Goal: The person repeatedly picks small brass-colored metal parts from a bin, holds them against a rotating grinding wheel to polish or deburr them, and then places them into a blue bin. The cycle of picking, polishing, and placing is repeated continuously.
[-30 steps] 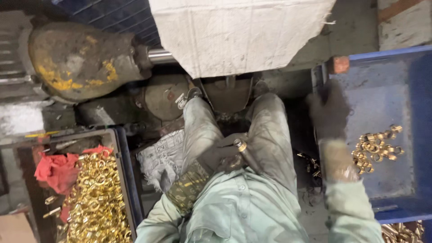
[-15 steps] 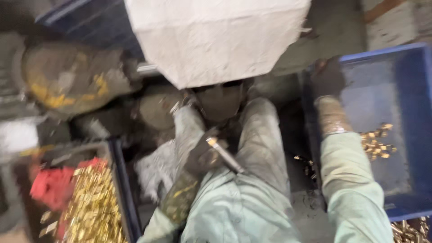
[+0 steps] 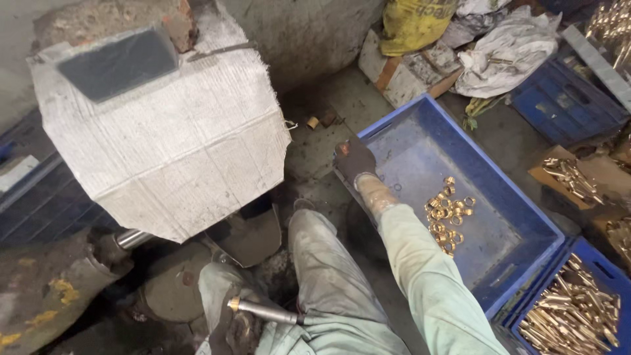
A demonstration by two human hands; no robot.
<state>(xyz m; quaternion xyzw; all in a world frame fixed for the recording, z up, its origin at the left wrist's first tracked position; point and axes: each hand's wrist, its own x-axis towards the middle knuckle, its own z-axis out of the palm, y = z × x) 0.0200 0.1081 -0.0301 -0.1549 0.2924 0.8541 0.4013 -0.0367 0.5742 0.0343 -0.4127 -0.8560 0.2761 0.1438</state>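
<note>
Big grey cloth-wrapped machine block (image 3: 158,131) looms left. The blue crate (image 3: 519,250) on the floor holds a small pile of brass rings (image 3: 447,220). Gloved right hand (image 3: 353,160) curls over its near rim. Left hand (image 3: 236,325) wraps a metal rod (image 3: 266,310) down low.

Cut off at five o'clock by the frame edge: blue plastic crate of long brass pieces (image 3: 570,309); left hand (image 3: 240,329) half hidden at six o'clock.
</note>
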